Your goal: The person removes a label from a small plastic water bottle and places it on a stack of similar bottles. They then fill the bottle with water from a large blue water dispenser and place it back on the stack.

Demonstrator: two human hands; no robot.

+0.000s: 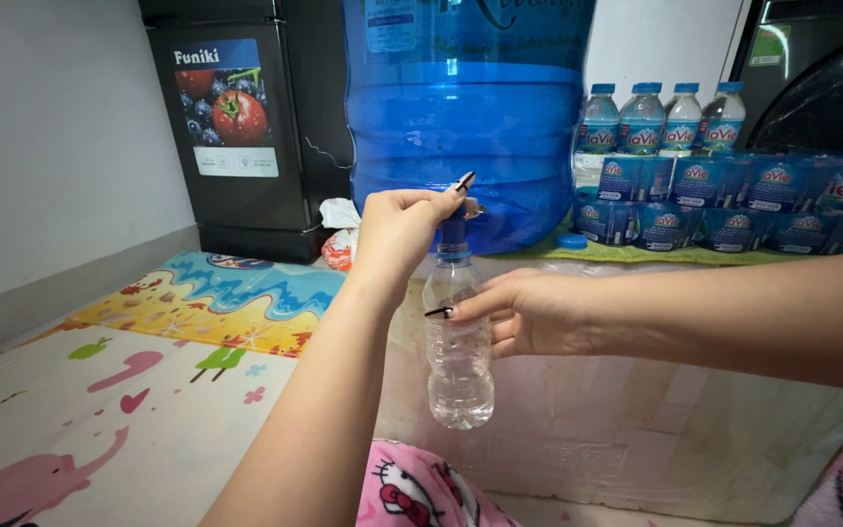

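My right hand (529, 312) reaches in from the right and grips the middle of a small clear plastic bottle (459, 371), holding it upright in the air. The bottle's mouth sits under a blue tap (454, 232) at the base of a large blue water jug (465, 117). My left hand (397, 229) comes up from below, its fingertips pinched on the top of that tap. Clear water seems to fill much of the bottle, though the level is hard to read.
The jug stands on a white foam box (636, 420). Several small bottled waters (656, 117) and shrink-wrapped packs (734, 205) sit to its right. A black mini fridge (236, 127) stands back left. A colourful play mat (129, 390) covers the floor, and pink patterned fabric (412, 493) lies below.
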